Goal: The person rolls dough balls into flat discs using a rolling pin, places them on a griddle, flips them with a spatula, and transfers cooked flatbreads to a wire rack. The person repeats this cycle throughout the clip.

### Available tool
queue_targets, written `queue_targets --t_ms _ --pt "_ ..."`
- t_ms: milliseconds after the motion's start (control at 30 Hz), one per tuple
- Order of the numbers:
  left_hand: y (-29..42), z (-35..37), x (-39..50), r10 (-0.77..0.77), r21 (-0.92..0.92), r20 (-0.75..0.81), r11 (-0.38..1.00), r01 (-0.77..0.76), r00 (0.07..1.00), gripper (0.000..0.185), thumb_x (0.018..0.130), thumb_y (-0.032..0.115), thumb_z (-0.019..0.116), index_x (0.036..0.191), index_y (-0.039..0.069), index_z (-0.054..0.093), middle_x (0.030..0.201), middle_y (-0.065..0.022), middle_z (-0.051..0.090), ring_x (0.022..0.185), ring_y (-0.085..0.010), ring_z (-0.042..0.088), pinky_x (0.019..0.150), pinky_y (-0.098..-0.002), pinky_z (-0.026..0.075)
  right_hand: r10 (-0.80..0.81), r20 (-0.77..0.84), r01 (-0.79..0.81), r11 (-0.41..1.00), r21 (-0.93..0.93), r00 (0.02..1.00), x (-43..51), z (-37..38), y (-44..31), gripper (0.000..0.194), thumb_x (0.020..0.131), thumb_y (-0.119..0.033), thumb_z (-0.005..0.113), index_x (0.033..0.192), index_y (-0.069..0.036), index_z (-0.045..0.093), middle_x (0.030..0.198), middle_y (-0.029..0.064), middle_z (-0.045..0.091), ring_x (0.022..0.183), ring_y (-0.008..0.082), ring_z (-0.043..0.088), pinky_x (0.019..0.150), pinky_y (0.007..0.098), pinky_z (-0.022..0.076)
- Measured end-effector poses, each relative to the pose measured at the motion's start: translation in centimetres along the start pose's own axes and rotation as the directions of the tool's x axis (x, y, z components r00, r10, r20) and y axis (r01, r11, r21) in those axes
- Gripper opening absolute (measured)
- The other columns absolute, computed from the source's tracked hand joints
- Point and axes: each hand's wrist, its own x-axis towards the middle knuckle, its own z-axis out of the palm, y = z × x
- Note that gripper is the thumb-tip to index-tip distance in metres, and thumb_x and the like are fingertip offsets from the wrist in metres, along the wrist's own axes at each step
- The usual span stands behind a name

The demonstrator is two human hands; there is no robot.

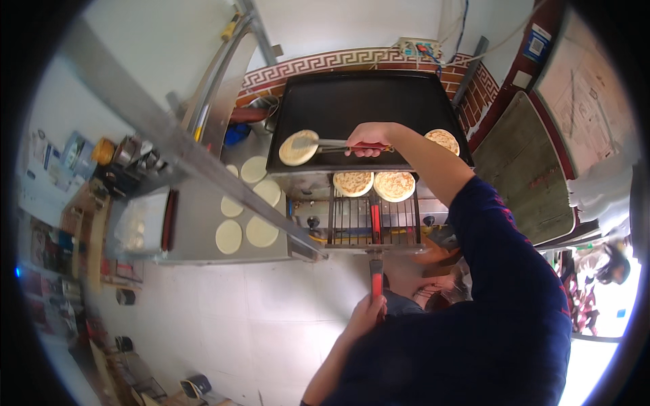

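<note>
My right hand (369, 138) is closed on metal tongs (332, 144) with red grips, over the front of a black griddle (363, 99). The tongs' far end overlaps a pale round flatbread (292, 155) near the griddle's front left corner. Another flatbread (443, 141), browned in spots, lies at the front right, partly behind my forearm. Down by my body, my left hand (366, 310) grips a red handle (376, 285) in line with a pulled-out wire rack (355, 218) below the griddle. Two browned flatbreads (354, 183) (395, 186) sit at the rack's back.
Several raw dough rounds (261, 231) lie on the metal counter (198, 238) at left. A slanting metal post (203, 167) crosses in front of it. A dark board (528, 172) leans at right. Cables and a power strip (419, 48) hang behind the griddle.
</note>
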Motion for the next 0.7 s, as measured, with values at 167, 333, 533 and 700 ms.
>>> queue_targets --t_ms 167,333,533,700 --pt "-1.7 0.6 0.7 0.032 0.000 -0.051 0.999 -0.032 0.998 0.031 0.117 0.032 0.050 0.108 0.004 0.062 0.082 -0.0038 0.066 0.069 -0.0115 0.061 0.066 -0.0297 0.050 -0.205 0.244 -0.019 0.727 0.686 0.948 -9.0 2.6 8.0 0.045 0.117 -0.044 0.050 0.130 -0.003 0.064 0.083 0.0002 0.056 0.055 0.0064 0.043 0.042 0.0226 0.0312" --pt "-2.9 1.2 0.1 0.147 -0.069 -0.086 0.986 -0.153 0.985 0.036 0.118 0.038 0.052 0.107 0.005 0.062 0.081 -0.0041 0.065 0.068 -0.0127 0.059 0.066 -0.0295 0.049 -0.074 0.060 0.023 0.801 0.598 0.995 -22.1 8.9 16.7 0.048 0.116 -0.047 0.052 0.127 -0.002 0.065 0.081 0.0030 0.058 0.053 0.0073 0.045 0.041 0.0233 0.0323" --pt "-2.8 1.3 -1.5 0.119 -0.083 -0.062 0.989 -0.124 0.991 0.035 0.118 0.038 0.051 0.107 0.006 0.062 0.082 -0.0042 0.064 0.071 -0.0121 0.059 0.068 -0.0300 0.049 0.137 -0.055 -0.129 0.983 0.131 0.989 -22.5 13.2 16.1 0.041 0.114 -0.034 0.055 0.115 0.004 0.070 0.075 0.0015 0.063 0.053 0.0074 0.050 0.042 0.0265 0.0362" --pt "-2.5 1.2 -1.7 0.087 -0.071 -0.081 0.993 -0.093 0.993 0.036 0.119 0.038 0.050 0.107 0.007 0.062 0.083 -0.0039 0.065 0.073 -0.0132 0.061 0.070 -0.0305 0.050 0.314 -0.014 -0.314 0.949 -0.031 0.949 -22.5 12.0 17.0 0.043 0.115 -0.036 0.052 0.113 0.001 0.073 0.074 0.0039 0.064 0.050 0.0100 0.051 0.041 0.0283 0.0380"
